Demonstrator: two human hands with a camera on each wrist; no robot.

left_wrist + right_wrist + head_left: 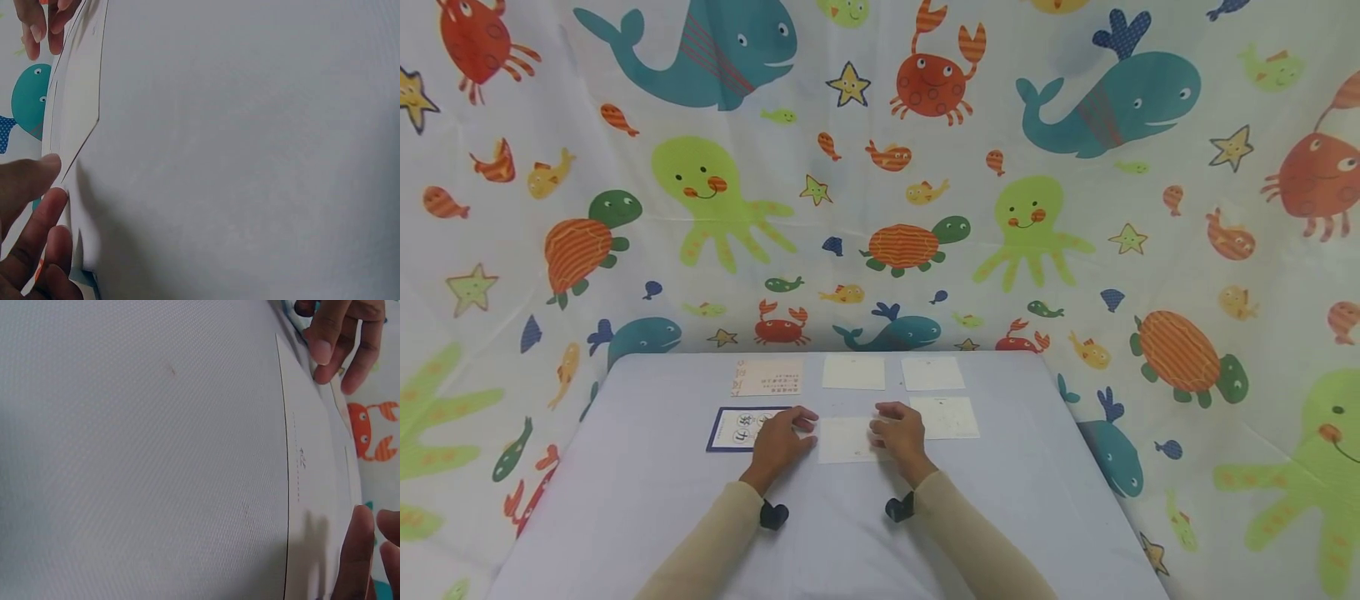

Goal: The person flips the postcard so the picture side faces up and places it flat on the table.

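Note:
A cream card (pixel 844 442) lies on the white cloth between the two hands. At its left edge is my left hand (pixel 780 443), its fingers bent loosely and partly over a blue-bordered card (pixel 727 430) with large characters. Thumb and fingers stand apart beside the cream card's corner in the left wrist view. Over the cream card's right end hovers my right hand (pixel 902 436), fingers loosely bent with nothing visible between them. Small print shows along the card's near edge in the right wrist view. Whether either hand touches the card is hard to tell.
Behind lie a pink printed card (pixel 767 378) and two cream cards, one in the middle (pixel 853 372) and one at right (pixel 933 373). Another cream card (pixel 953 417) sits right of my right hand. A sea-animal curtain (pixel 865 183) hangs behind the cloth-covered table (pixel 625 492).

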